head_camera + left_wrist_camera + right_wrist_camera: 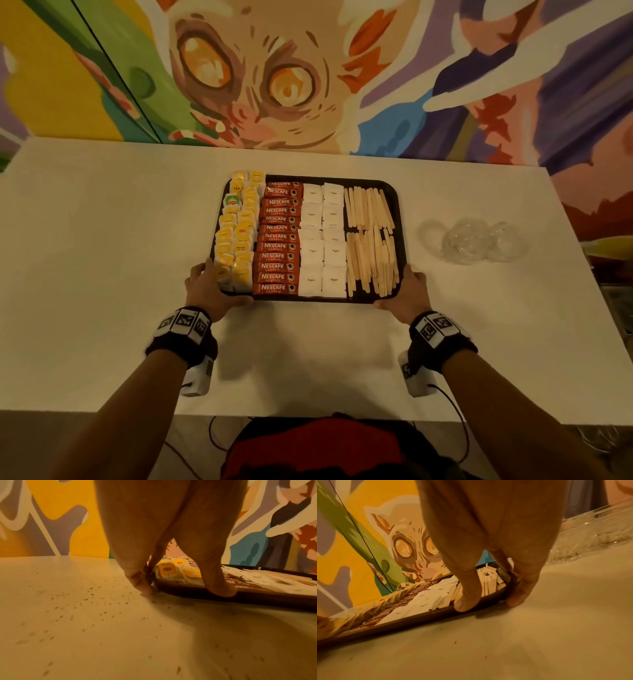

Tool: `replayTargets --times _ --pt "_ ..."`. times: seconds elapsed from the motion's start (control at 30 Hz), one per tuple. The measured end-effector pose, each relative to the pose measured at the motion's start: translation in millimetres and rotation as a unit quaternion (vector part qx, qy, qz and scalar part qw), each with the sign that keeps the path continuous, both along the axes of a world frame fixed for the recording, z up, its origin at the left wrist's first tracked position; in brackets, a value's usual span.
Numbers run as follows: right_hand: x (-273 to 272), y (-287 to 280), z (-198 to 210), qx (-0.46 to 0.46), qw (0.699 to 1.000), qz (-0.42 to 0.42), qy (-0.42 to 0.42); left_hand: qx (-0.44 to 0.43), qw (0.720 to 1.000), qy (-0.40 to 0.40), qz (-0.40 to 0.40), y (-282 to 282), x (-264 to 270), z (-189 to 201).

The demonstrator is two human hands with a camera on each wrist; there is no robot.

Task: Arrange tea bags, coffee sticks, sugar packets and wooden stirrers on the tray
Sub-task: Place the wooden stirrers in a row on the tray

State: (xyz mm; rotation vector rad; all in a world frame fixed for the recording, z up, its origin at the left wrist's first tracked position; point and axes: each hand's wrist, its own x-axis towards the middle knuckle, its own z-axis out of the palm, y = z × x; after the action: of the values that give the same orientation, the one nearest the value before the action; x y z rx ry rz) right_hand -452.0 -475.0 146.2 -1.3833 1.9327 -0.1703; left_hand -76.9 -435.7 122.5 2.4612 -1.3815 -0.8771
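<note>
Two hands, left hand [209, 289] and right hand [407, 291], are gripping the near corners of a black tray [396, 205] on the bench [102, 240], thumbs on its rim, other fingers seemingly curling underneath.

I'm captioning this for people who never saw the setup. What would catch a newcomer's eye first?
The black tray at the middle of the white table, packed in neat columns: yellow tea bags, red coffee sticks, white sugar packets, wooden stirrers. The left hand and right hand grip its near corners. Behind, a bright mural of a big-eyed creature fills the wall.
</note>
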Motion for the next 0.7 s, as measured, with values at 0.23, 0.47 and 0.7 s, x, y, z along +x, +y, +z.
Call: replayTargets --times 0.23,0.47,0.7 --pt "8.9 -39.9 -10.8 0.0 1.0 0.0 0.012 0.015 1.0 -0.003 0.001 -37.8 5.7 -3.2" --pt "15.6 -72.9 -15.2 0.0 1.0 -0.009 0.0 0.019 1.0 0.006 -0.001 -77.6 19.0 -8.3" --pt "22.6 -95.0 -16.9 0.007 1.0 -0.008 -0.004 0.053 0.998 -0.025 -0.025 -109.8 42.0 -34.3"
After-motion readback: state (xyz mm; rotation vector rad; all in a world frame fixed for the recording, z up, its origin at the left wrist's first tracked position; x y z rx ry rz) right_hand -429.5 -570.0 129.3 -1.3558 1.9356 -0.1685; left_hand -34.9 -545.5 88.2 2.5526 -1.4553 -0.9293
